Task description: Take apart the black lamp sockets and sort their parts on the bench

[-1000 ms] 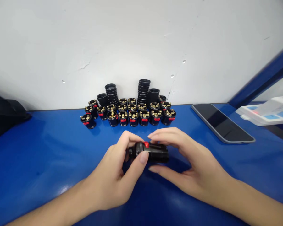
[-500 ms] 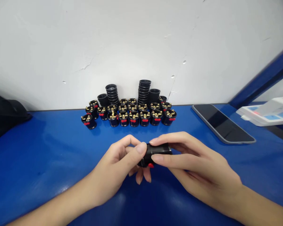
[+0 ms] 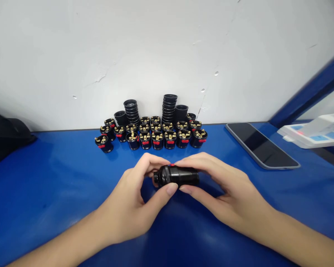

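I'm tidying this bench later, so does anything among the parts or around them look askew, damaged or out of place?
Mostly orderly. One socket sits apart at the left end of the front row, breaking the line. The wall has chipped paint. Both hands, left and right, hold a black lampholder that looks intact.

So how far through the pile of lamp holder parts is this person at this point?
No finished pieces show set aside. In hand: one black lamp holder, lying sideways, pinched between the left hand and right hand above the blue table. Left: about twenty black bases with brass contacts in rows by the wall, with stacks of black caps behind them, all untouched.
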Tool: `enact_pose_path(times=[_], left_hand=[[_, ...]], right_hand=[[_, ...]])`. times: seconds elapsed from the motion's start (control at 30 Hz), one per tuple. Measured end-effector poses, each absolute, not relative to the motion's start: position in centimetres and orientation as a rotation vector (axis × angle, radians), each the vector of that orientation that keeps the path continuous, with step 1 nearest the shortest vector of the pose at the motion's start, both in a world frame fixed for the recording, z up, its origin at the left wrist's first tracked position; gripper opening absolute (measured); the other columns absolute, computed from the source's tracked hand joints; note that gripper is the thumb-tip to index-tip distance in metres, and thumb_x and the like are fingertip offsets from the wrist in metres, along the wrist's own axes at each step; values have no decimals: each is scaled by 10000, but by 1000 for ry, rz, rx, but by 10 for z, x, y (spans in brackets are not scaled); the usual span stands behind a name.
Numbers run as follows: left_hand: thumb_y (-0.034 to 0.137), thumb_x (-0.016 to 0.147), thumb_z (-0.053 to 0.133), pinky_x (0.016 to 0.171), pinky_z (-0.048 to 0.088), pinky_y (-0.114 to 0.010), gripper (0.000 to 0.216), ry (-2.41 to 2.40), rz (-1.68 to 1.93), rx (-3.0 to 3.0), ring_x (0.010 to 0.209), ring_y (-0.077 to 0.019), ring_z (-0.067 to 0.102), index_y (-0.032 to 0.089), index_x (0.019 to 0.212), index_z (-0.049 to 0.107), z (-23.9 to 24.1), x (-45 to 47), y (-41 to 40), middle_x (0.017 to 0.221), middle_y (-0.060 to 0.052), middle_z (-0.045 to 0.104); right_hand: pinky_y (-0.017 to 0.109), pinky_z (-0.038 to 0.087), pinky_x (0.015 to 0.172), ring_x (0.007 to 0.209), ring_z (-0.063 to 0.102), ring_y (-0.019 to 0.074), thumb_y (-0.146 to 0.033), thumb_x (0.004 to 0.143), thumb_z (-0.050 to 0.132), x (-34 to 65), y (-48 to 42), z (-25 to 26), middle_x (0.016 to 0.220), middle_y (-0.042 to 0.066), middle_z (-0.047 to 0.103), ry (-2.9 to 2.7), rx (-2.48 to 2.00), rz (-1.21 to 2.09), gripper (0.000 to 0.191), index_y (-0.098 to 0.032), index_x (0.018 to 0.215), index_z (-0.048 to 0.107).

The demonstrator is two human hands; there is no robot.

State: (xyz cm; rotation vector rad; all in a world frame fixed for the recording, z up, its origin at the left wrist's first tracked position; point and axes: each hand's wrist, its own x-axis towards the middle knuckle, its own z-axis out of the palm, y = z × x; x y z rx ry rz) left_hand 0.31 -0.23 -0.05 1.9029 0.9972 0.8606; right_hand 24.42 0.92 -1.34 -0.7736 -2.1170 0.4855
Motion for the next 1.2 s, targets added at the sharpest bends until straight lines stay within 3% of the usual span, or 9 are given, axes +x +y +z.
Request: enact_pose_path(times=[0.13, 0.27, 0.43, 0.53, 0.73, 0.93, 1.2], left_hand=[[449, 1072, 610, 810, 510, -273, 206, 1029, 797, 1693, 902, -140, 667, 256, 1136, 574, 5, 6, 0, 997, 19, 743], [567, 1048, 595, 738, 507, -258, 349, 1068, 764, 1481, 806, -133, 655, 221, 1010, 568, 9, 6, 3, 893, 3, 763], [388, 969, 752, 902, 569, -286, 256, 1122, 1067, 1721, 1026, -158, 717, 248, 1038, 548, 20, -7, 12, 1121, -2, 769], [396, 920, 803, 998, 566, -336, 243, 1290, 1243, 2030, 1101, -194, 723, 251, 998, 625, 33, -22, 25, 1184, 2, 761], [440, 1010, 679, 979, 580, -390, 233, 1546, 1325, 2735, 1071, -176, 686, 222, 969, 750, 67, -45, 67, 1207, 1, 717], [391, 985, 743, 1007, 548, -444, 197, 1556, 1495, 2810, 1088, -185, 643, 197, 968, 770, 76, -49, 122, 1158, -31, 697], [318, 948, 786, 951, 548, -465, 107, 1521, 1479, 2838, 1054, -261, 664, 271, 861, 744, 54, -53, 156, 1064, -53, 717]], right_hand=[[279, 610, 962, 1072, 687, 170, -52, 1001, 634, 242, 4, -18, 1191, 80, 643, -2133, -768, 366, 564, -224, 1526, 519], [303, 625, 954, 1052, 679, 180, 9, 994, 576, 244, 4, -18, 1164, 91, 578, -2124, -769, 206, 599, -244, 1536, 534], [310, 625, 963, 1118, 686, 193, -42, 982, 625, 246, 6, -15, 1240, 96, 594, -2116, -827, 322, 455, -247, 1387, 610], [299, 610, 981, 1146, 686, 188, -79, 976, 644, 245, 4, -14, 1225, 68, 659, -2121, -813, 438, 394, -256, 1325, 600], [344, 558, 1123, 1265, 678, 196, -149, 959, 679, 241, -5, -13, 1279, 29, 718, -2143, -859, 547, 399, -295, 1312, 563], [479, 453, 1255, 1342, 663, 234, -237, 934, 757, 241, -4, -16, 1310, 42, 740, -2257, -900, 562, 323, -282, 1219, 612], [404, 498, 1216, 1375, 617, 216, -275, 962, 740, 245, -1, -22, 1411, 55, 683, -2275, -911, 465, 499, -286, 1422, 546]])
